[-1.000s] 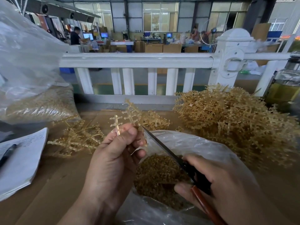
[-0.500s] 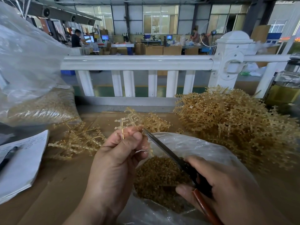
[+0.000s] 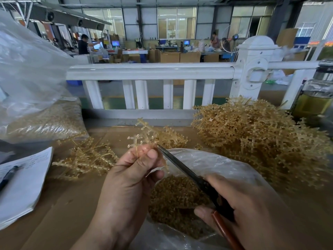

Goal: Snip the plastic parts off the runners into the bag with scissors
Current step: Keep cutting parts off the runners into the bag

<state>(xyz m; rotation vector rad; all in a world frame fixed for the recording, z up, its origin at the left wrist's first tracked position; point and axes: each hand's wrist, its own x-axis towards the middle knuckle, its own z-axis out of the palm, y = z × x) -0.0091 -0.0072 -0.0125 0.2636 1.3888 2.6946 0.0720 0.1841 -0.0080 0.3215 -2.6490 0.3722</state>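
Left hand (image 3: 126, 179) pinches a runner (image 3: 138, 141) above the bag (image 3: 207, 163); right hand (image 3: 248, 204) grips scissors (image 3: 182, 170), tip at runner.

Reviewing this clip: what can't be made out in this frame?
Head view only.
- scissors: handles hidden inside the right hand; one runs off the bottom edge.
- runner: partly hidden by the left hand fingers; blade contact unclear.
- paper: writing too small.
- jar: cut by the right edge.

Brown bench (image 3: 72, 204): clear bag (image 3: 216, 165) centre, big runner heap (image 3: 252, 138) right, smaller heap (image 3: 86, 159) left, paper pad (image 3: 23, 183).
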